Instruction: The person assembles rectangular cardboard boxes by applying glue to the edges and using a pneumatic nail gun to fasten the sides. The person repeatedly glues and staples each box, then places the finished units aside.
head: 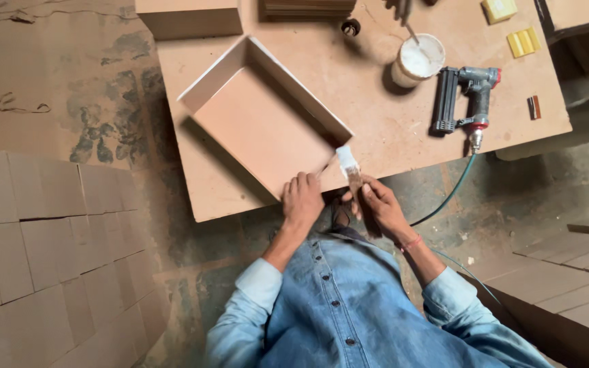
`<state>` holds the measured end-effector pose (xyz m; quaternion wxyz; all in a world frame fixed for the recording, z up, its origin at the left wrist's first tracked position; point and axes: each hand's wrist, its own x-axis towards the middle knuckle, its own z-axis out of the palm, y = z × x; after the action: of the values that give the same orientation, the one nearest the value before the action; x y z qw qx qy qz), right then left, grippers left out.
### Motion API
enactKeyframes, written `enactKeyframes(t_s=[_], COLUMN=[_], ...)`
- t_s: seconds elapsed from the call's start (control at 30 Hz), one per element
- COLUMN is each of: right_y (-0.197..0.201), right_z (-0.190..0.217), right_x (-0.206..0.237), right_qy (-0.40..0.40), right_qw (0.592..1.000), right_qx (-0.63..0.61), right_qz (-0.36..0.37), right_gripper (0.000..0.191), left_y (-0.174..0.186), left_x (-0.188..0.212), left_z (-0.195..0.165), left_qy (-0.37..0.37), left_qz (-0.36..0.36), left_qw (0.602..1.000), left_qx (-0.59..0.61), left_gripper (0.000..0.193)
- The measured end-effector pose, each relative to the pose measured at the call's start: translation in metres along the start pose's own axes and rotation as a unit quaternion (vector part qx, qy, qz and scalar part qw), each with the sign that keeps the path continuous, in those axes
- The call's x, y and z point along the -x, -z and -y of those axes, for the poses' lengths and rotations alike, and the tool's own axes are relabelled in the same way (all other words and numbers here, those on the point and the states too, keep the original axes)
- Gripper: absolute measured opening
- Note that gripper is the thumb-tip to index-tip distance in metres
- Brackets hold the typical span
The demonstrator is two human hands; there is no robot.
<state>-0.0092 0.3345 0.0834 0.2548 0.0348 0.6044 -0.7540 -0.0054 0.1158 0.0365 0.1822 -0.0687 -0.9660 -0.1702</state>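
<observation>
The workbench (376,129), a bare fibreboard slab, carries everything else, and I locate each item from the open fibreboard box (260,123) lying on it. The box sits rotated on the bench, its long axis running from the far left down toward me on the right, with its near corner at the bench's front edge. My left hand (301,199) presses down on that near corner, fingers curled over the wall's top edge. My right hand (380,204) is just to the right of the same corner, closed around the handle of a glue brush (349,167). The brush points away from me, and its white-loaded bristles touch the end of the box's right-hand wall. Farther right of the box lie a pneumatic nail gun (465,99) on a green air hose (455,187), and beyond it a white glue pot (417,60).
</observation>
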Motion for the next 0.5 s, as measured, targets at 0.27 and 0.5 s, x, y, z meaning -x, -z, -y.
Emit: enactKeyframes(t_s=[0.27, 0.5], right_y=[0.04, 0.012], right_z=[0.01, -0.022], right_x=[-0.074, 0.012], right_qy=[0.228, 0.218], right_qw=[0.84, 0.744], right_qx=[0.462, 0.631], right_qz=[-0.172, -0.017], right_gripper=[0.049, 0.073], left_y=[0.057, 0.05], left_x=[-0.045, -0.043], left_z=[0.078, 0.107], left_qy=[-0.034, 0.039], left_qz=[-0.091, -0.061], left_qw=[0.995, 0.994], left_qx=[0.02, 0.088], left_gripper=[0.029, 0.032])
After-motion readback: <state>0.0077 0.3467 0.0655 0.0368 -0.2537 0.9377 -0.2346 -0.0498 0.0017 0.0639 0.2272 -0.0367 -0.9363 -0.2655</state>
